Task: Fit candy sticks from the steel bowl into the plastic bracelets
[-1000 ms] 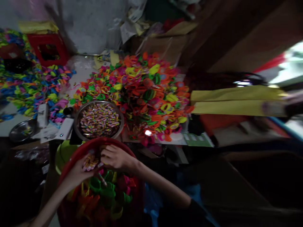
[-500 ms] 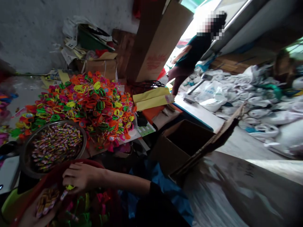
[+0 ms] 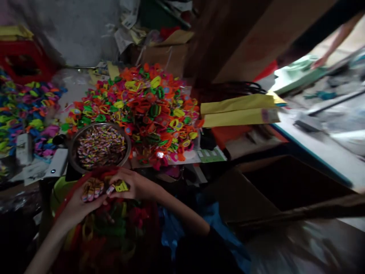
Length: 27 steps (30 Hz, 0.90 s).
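My left hand (image 3: pixel 78 205) is wrapped round a bundle of small wrapped sticks (image 3: pixel 92 189) at the lower left. Close beside it, my right hand (image 3: pixel 128 185) pinches a yellow plastic piece (image 3: pixel 121 186) together with a small wrapped stick (image 3: pixel 110 189). Both hands are over a red basin (image 3: pixel 67 196) holding green, yellow and red plastic pieces, dim and blurred. Behind them a metal bowl (image 3: pixel 129 146) is full of small wrapped sticks. A large heap of bright plastic pieces (image 3: pixel 148 110) lies on the table beyond.
Blue and multicoloured pieces (image 3: pixel 31 110) lie at the left near a white device (image 3: pixel 57 163) and a red stool (image 3: pixel 27 51). Folded yellow paper (image 3: pixel 239 110) is right of the heap. An open cardboard box (image 3: pixel 245 190) stands at the right. A person's arm (image 3: pixel 336 43) shows at the upper right.
The view has swung left, so the scene sits further right. My hands have come together, bringing the yellow piece and stick beside the bundle. Only part of the other person still shows.
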Available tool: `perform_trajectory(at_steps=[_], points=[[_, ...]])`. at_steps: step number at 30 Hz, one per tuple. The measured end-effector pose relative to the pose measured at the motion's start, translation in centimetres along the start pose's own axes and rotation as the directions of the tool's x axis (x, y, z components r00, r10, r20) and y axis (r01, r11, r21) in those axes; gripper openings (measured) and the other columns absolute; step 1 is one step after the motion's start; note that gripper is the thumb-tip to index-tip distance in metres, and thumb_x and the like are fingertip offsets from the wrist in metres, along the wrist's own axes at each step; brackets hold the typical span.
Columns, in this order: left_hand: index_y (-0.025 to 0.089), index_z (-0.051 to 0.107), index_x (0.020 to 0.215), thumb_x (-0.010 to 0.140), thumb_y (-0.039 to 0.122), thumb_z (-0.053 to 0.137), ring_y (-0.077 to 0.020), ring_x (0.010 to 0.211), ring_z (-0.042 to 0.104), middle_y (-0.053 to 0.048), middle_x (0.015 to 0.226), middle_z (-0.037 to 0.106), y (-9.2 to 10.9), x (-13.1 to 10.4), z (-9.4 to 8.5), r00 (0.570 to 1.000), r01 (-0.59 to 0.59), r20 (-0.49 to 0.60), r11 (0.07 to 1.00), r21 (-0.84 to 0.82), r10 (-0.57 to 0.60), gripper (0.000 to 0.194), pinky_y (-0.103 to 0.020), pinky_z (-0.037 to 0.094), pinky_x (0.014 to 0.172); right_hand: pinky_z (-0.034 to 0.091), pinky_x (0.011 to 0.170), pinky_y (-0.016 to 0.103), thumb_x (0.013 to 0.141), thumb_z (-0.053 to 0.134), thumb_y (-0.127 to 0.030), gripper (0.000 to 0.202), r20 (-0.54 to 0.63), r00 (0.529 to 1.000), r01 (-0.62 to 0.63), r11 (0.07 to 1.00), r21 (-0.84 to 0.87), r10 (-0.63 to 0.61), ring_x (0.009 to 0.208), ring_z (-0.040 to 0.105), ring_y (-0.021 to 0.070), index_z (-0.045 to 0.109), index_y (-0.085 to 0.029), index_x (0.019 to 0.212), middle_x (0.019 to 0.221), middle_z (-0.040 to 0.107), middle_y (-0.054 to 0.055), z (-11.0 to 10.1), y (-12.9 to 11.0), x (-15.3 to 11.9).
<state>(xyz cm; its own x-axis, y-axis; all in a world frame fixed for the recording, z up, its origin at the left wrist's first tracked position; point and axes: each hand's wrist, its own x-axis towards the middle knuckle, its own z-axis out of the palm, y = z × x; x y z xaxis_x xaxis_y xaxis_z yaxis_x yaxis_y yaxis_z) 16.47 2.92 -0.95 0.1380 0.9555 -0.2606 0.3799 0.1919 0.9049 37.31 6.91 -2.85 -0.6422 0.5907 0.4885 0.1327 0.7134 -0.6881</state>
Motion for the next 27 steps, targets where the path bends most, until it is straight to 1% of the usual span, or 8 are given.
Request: perform_trajectory(at_steps=[2,4,6,13,17,22,25,27], points=[[0.012,0.064,0.095,0.067,0.041,0.07,-0.0259,0.085,0.067,-0.009,0.091,0.071,0.6,-0.4,0.2,0.998,0.028,0.06,0.996,-0.083,-0.023,0.041,-0.034,0.056,0.077,0.046,0.082,0.024,0.08,0.068,-0.03,0.026,0.028,0.999,-0.039,0.997,0.063,0.038,0.09,0.059,0.0145,0.057,-0.013,0.097,0.092,0.062,0.006,-0.5,-0.5,-0.1],[0.013,0.061,0.107,0.067,0.038,0.072,-0.0253,0.093,0.066,-0.009,0.102,0.07,0.9,-0.6,0.2,0.997,0.024,0.075,0.986,-0.168,-0.012,0.048,-0.033,0.054,0.082,0.047,0.083,0.024,0.079,0.069,-0.029,0.027,0.056,0.995,-0.086,0.991,0.104,0.081,0.092,0.059,0.0145,0.058,-0.014,0.099,0.095,0.063,0.006,-0.8,-0.9,-0.1],[0.014,0.058,0.113,0.066,0.036,0.073,-0.0254,0.1,0.064,-0.008,0.11,0.068,1.0,-0.7,0.2,0.997,0.014,0.073,0.974,-0.227,0.002,0.054,-0.033,0.053,0.086,0.047,0.084,0.024,0.078,0.071,-0.028,0.029,0.079,0.991,-0.116,0.984,0.132,0.106,0.093,0.06,0.0146,0.058,-0.014,0.1,0.096,0.063,0.006,-0.9,-1.2,0.0],[0.014,0.063,0.109,0.067,0.036,0.074,-0.0254,0.103,0.063,-0.008,0.11,0.068,0.8,-0.9,0.0,0.994,0.033,0.112,0.962,-0.271,-0.003,0.049,-0.033,0.051,0.09,0.048,0.087,0.028,0.077,0.071,-0.029,0.032,0.124,0.984,-0.149,0.978,0.148,0.132,0.096,0.061,0.0158,0.059,-0.015,0.103,0.101,0.065,0.007,-0.8,-1.4,0.2],[0.015,0.063,0.109,0.069,0.035,0.073,-0.0241,0.104,0.063,-0.007,0.112,0.067,0.6,-0.9,-0.3,0.99,0.023,0.139,0.966,-0.258,0.014,0.046,-0.032,0.05,0.092,0.047,0.089,0.028,0.077,0.071,-0.028,0.031,0.157,0.979,-0.152,0.981,0.12,0.132,0.099,0.06,0.0162,0.059,-0.015,0.103,0.102,0.065,0.007,-0.8,-1.4,0.3],[0.017,0.056,0.12,0.068,0.034,0.074,-0.0243,0.106,0.062,-0.007,0.115,0.066,0.7,-0.8,-1.0,0.981,0.059,0.193,0.978,-0.2,-0.02,0.058,-0.033,0.049,0.093,0.048,0.084,0.025,0.08,0.068,-0.03,0.024,0.189,0.98,-0.083,0.995,0.062,0.07,0.09,0.061,0.015,0.061,-0.014,0.097,0.094,0.064,0.006,-0.9,-1.5,0.6],[0.016,0.058,0.114,0.066,0.036,0.073,-0.0264,0.105,0.062,-0.009,0.112,0.067,0.9,-0.7,-1.4,0.973,0.082,0.223,0.989,-0.121,-0.054,0.055,-0.035,0.05,0.091,0.047,0.086,0.025,0.082,0.066,-0.031,0.022,0.243,0.97,-0.011,1.0,-0.019,0.015,0.094,0.06,0.0158,0.061,-0.013,0.095,0.095,0.064,0.007,-0.8,-1.5,0.9],[0.015,0.061,0.106,0.064,0.039,0.073,-0.0281,0.1,0.064,-0.01,0.106,0.069,0.9,-0.5,-1.6,0.979,0.072,0.197,0.996,-0.056,-0.059,0.05,-0.037,0.053,0.087,0.045,0.09,0.027,0.083,0.065,-0.032,0.025,0.289,0.957,0.038,0.991,-0.126,0.0,0.099,0.058,0.0175,0.061,-0.012,0.097,0.1,0.064,0.009,-0.8,-1.4,1.1]])
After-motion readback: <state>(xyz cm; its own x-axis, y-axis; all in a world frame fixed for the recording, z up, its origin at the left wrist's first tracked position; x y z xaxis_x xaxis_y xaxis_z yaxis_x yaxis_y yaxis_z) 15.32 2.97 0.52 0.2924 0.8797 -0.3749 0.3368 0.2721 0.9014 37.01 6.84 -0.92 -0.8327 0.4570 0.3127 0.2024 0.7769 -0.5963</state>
